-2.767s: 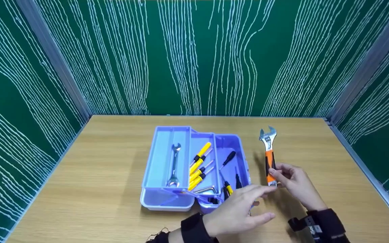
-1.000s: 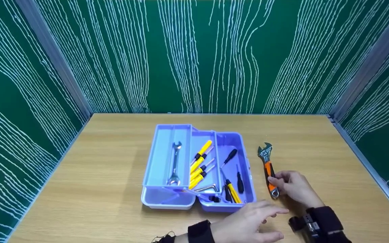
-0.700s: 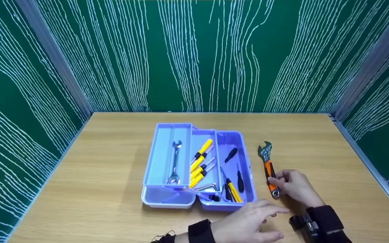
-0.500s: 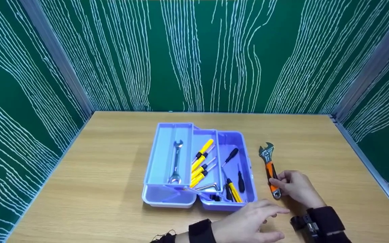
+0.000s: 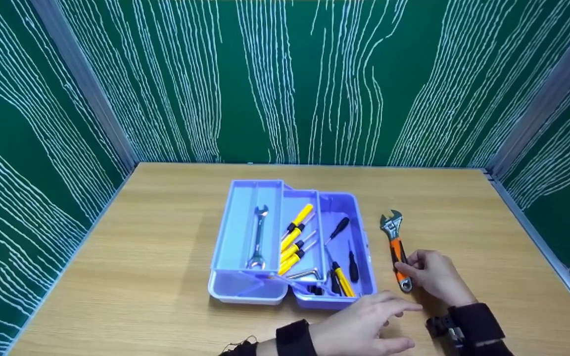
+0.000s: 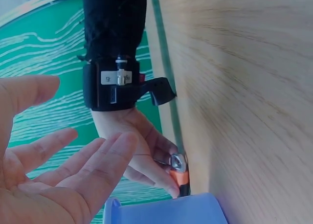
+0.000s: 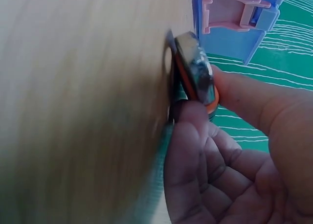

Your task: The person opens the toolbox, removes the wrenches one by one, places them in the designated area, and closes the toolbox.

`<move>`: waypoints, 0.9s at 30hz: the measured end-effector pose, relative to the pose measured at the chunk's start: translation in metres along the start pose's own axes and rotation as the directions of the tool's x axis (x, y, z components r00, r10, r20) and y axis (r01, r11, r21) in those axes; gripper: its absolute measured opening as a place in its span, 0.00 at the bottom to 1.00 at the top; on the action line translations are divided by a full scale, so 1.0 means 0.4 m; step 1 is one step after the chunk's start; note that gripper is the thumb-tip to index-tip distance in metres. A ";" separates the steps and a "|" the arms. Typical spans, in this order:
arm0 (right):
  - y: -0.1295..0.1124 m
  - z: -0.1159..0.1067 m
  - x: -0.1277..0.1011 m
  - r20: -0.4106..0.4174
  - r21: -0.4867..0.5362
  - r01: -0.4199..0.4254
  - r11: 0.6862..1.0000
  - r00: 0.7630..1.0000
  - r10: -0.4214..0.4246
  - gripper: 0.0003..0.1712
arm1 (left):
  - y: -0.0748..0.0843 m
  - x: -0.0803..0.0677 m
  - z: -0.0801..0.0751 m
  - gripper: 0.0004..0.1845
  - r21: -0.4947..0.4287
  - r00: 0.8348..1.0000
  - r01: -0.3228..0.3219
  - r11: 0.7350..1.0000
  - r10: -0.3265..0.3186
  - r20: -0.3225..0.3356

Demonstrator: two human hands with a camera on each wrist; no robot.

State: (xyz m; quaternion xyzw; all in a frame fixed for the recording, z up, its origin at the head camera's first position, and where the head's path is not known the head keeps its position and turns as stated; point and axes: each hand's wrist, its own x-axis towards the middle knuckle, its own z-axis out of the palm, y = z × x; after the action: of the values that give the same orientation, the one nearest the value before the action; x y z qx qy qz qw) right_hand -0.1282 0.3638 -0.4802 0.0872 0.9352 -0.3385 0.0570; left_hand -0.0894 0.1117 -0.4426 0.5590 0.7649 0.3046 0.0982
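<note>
An adjustable wrench with an orange and black handle lies flat on the wooden table, right of an open lilac toolbox. My right hand pinches the near end of its handle between thumb and fingers. The right wrist view shows that pinch on the wrench close up, with the toolbox latch just beyond. My left hand hovers with straight fingers over the table at the toolbox's near right corner, holding nothing. Its palm faces the right hand in the left wrist view.
The toolbox holds an open-end spanner in its raised left tray, several yellow-handled screwdrivers in the middle, and black-handled drivers on the right. Green patterned walls close the table on three sides. Bare tabletop lies left of the box.
The wrench, held upright above the table 2.8 s ago, now lies flat on it with my right hand still on the handle. My left hand drew back toward me.
</note>
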 end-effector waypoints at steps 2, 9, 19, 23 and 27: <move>0.000 0.000 0.000 -0.008 -0.017 0.017 1.000 1.000 -0.017 0.20 | 0.000 0.000 0.003 0.28 0.030 1.000 -0.010 0.999 0.011 -0.017; -0.002 0.000 -0.002 -0.012 -0.034 0.028 0.999 1.000 -0.028 0.19 | -0.007 0.004 0.007 0.29 0.033 1.000 0.003 0.999 -0.003 0.006; -0.001 -0.002 -0.002 -0.003 -0.038 -0.008 0.999 1.000 0.007 0.19 | -0.006 0.012 0.011 0.29 -0.038 0.994 0.060 0.997 -0.056 0.098; 0.000 -0.003 -0.004 -0.006 -0.050 -0.011 0.999 1.000 0.010 0.20 | -0.003 0.012 0.011 0.29 -0.054 0.993 0.052 0.997 -0.046 0.106; -0.001 -0.006 -0.005 -0.003 -0.046 -0.008 0.999 1.000 0.007 0.21 | -0.001 0.012 0.008 0.28 -0.049 0.993 0.052 0.997 -0.046 0.109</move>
State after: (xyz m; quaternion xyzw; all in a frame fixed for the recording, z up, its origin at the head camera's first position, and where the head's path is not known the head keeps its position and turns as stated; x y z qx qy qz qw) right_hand -0.1263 0.3649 -0.4779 0.0899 0.9425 -0.3164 0.0588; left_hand -0.0899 0.1170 -0.4447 0.5530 0.7639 0.2912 0.1609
